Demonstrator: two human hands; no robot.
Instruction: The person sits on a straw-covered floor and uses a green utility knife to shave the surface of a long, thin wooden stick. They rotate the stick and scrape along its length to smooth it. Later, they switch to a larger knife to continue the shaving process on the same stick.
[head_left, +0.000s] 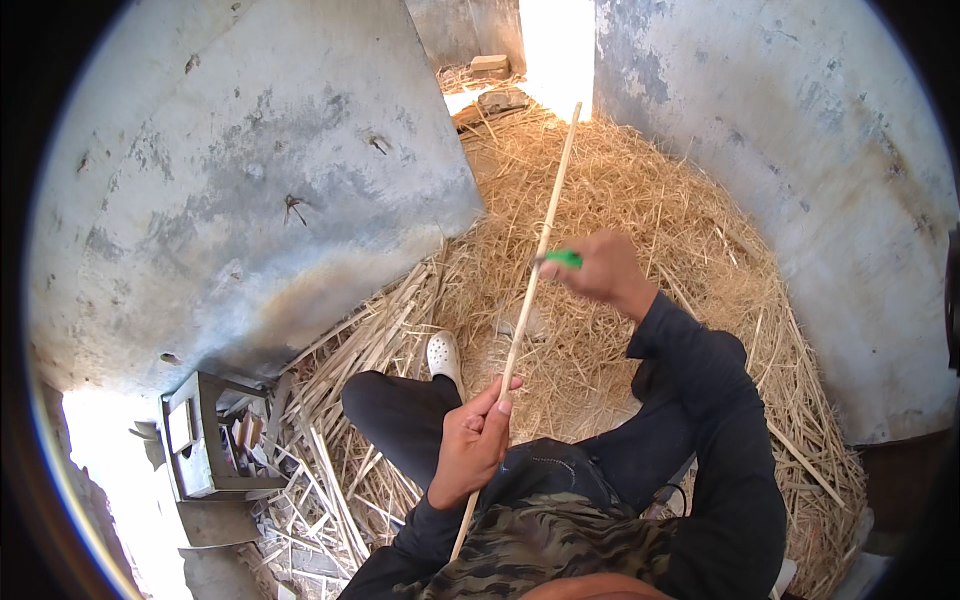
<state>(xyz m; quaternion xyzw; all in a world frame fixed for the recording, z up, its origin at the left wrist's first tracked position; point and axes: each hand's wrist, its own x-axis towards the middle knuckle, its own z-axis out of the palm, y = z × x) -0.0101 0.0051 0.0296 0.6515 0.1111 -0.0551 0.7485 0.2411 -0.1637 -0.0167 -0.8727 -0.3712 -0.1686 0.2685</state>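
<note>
A long, pale wooden stick (530, 290), perhaps split bamboo, slants up and away from my lap. My left hand (473, 443) is closed around its lower part, thumb along the top. Farther up, my right hand (600, 268) grips a small green-handled knife (562, 259). Its short dark blade, slightly blurred, meets the stick or lies right beside it. The far end of the stick points toward the bright doorway, and its near end passes under my left forearm.
Curly shavings (640, 190) heap over the floor ahead and to the right. Split strips (340, 340) pile at the left, beside a small wooden box (200, 440) with things inside. Worn grey walls (250, 150) stand on both sides. A white clog (442, 355) shows beyond my left knee.
</note>
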